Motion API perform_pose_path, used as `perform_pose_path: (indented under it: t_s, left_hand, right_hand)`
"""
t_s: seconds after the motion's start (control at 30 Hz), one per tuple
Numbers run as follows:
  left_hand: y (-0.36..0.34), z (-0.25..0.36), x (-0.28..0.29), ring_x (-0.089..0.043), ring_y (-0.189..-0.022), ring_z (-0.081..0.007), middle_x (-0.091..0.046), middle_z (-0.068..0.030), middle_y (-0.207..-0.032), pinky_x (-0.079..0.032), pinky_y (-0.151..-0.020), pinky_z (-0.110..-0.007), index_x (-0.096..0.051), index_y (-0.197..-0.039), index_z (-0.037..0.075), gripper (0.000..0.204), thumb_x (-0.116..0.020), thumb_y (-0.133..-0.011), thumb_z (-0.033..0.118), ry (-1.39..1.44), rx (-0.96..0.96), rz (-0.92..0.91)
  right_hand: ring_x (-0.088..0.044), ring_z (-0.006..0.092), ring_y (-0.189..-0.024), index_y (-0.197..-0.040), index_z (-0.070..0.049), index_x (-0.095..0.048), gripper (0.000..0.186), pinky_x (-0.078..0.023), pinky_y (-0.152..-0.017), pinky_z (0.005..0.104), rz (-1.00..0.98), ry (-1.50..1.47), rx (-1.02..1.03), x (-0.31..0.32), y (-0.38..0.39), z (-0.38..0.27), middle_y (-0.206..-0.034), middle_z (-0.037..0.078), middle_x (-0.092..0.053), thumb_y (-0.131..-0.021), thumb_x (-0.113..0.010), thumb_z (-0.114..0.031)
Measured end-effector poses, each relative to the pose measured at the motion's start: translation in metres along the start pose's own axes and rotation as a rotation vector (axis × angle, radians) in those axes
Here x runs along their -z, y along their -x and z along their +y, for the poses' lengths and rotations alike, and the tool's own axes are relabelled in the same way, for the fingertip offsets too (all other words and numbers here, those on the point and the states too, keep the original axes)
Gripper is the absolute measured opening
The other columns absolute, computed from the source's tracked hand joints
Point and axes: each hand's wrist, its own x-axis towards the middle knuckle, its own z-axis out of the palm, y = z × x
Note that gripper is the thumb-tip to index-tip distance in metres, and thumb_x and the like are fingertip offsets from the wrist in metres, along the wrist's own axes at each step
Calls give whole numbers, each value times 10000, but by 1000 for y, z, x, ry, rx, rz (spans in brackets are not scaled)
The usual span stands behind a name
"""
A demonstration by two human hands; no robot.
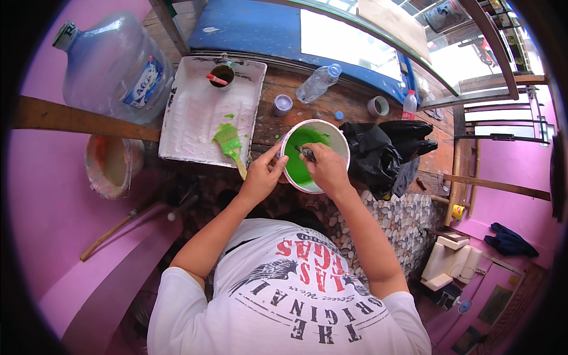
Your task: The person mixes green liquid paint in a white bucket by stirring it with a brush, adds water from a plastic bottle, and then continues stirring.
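Note:
A white bucket (338, 137) stands at the front edge of the wooden table, with bright green paint (297, 165) inside. My left hand (265, 176) grips the bucket's left side, fingers against its outer wall. Reaching over the rim, my right hand (325, 169) is closed around a small greyish tool (306, 154) that points into the paint; its lower end is hidden, so its kind is unclear. Left of the bucket, a paintbrush (228, 141) with green-covered bristles lies on a white paint tray (192, 142), its handle overhanging the tray's near edge beside my left hand.
On the tray stands a dark can (223, 76) with a red-handled tool. Behind the bucket are a lidded jar (283, 105), a clear bottle (316, 86) and a blue cap (339, 115). A black plastic bag (376, 151) crowds the right. A large water jug (112, 71) stands left, above a paint-smeared pail (112, 165).

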Motion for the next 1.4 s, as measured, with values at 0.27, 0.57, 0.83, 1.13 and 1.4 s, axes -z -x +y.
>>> perform_pose_path:
  t_s: [0.27,0.57,0.83,1.13,1.4]
  left_hand:
    - [2,-1,-1,-718,-873,-126,-695,-101,-1127,-649,-709,-294,-467,-1547,7,524,-618,-1083,197,17,-33,26]
    - [3,10,-3,-720,-877,-123,-701,-115,-1168,-647,-710,-286,-465,-1549,6,528,-617,-1083,202,42,-13,10]
    - [2,6,-4,-747,-812,-156,-741,-148,-1053,-636,-680,-312,-513,-1512,1,514,-642,-1066,220,-3,-69,59]
    - [3,10,-3,-723,-832,-127,-725,-132,-1102,-621,-695,-286,-505,-1523,6,518,-641,-1069,217,-9,-36,48]
    - [3,9,-1,-703,-850,-104,-709,-110,-1150,-608,-709,-267,-491,-1536,8,527,-638,-1075,216,-40,-36,33]
  right_hand:
    - [-726,368,-983,-1063,-21,-742,291,-562,-853,484,-373,126,-202,37,19,-14,-1054,188,-755,-920,-735,-275]
    - [-708,319,-951,-1129,-69,-711,246,-575,-791,455,6,292,-110,52,29,4,-1016,121,-721,-925,-727,-206]
    - [-680,276,-912,-1190,-58,-689,291,-565,-733,405,46,378,20,85,47,-35,-956,100,-659,-916,-741,-139]
    - [-693,346,-812,-1148,-1,-676,249,-557,-710,422,246,222,-59,71,52,-28,-926,146,-676,-944,-721,-136]
    - [-704,346,-837,-1141,-2,-676,248,-566,-721,427,328,248,-103,55,50,-25,-949,151,-687,-949,-715,-155]
